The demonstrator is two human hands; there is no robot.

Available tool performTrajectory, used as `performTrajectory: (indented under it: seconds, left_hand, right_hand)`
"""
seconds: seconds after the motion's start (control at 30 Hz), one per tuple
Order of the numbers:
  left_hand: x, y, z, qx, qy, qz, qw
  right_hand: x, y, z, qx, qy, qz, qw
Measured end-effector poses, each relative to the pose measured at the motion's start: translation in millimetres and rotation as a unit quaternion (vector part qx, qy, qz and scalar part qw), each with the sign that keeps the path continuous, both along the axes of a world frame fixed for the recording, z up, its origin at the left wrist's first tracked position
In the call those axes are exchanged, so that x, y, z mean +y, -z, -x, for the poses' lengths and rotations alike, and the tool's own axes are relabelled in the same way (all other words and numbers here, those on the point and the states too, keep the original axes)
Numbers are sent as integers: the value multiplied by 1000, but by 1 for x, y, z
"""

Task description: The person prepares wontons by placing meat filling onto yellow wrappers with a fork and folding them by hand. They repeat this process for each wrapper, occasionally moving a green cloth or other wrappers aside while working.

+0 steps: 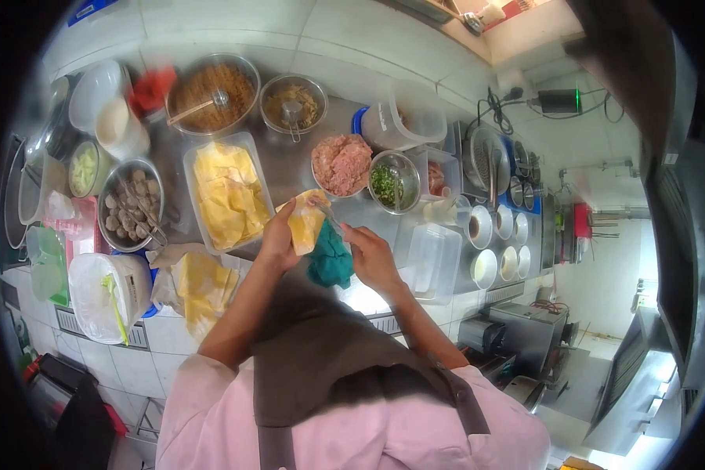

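Note:
My left hand [277, 239] is closed on a yellow dough wrapper [306, 227], thumb along its near edge. My right hand [374, 257] grips a thin, pale flat spreader [331, 218], whose tip reaches the wrapper's upper right, where a little pink meat shows. Just beyond both hands is a bowl of pink minced meat [341, 163]. Beside it stands a steel bowl of chopped green onion [394, 182]. A teal cloth [331, 258] lies on the steel counter under my hands. Left of my left hand, a clear tray holds stacked yellow wrappers [229, 192].
More yellow sheets [204, 283] lie at the near left. A bowl of meatballs [133, 205] and a white lidded tub [108, 294] stand further left. Two filled steel bowls line the back. On the right are a clear plastic box [433, 262] and several small white bowls [484, 269].

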State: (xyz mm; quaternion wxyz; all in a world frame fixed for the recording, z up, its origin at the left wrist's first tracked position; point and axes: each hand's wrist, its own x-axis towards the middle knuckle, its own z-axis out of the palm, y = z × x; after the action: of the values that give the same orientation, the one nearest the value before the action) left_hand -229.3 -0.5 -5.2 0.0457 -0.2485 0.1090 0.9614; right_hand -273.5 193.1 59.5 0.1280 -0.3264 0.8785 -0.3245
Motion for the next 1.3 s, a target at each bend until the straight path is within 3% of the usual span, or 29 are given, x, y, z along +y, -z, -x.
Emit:
performTrajectory:
  seconds: [0.1, 0.4, 0.47, 0.6, 0.7, 0.77, 0.9, 1.0, 1.07, 1.17, 1.3]
  left_hand:
    - [-4, 2, 2, 27, 10, 0, 1000]
    - [-11, 12, 8, 16, 73, 24, 997]
    - [-8, 16, 7, 9, 64, 23, 998]
    - [-8, 19, 10, -17, 37, 21, 999]
    - [-9, 16, 12, -31, 30, 18, 999]
    - [-11, 13, 12, -24, 33, 20, 999]
    - [-15, 12, 15, -35, 40, -16, 998]
    - [-13, 11, 15, -27, 39, -8, 999]
    - [-12, 14, 15, -18, 44, -3, 999]
    - [-10, 19, 16, -3, 35, 7, 999]
    - [-11, 25, 17, -34, 16, -14, 999]
  right_hand:
    - [2, -2, 6, -3, 1, 43, 999]
    - [6, -31, 24, 14, -44, -49, 998]
    - [4, -31, 27, 87, -82, -64, 991]
    - [5, -34, 36, 93, -96, -78, 988]
    - [16, -21, 40, 38, -94, -72, 992]
    - [24, -9, 42, -142, -34, 8, 989]
    - [27, -3, 40, -243, 29, 46, 969]
    - [17, -6, 36, -175, 45, 55, 982]
    - [12, -4, 35, -28, -21, 2, 999]
    - [0, -14, 26, 64, -32, -66, 995]
    - [-4, -13, 24, 79, -39, -67, 994]
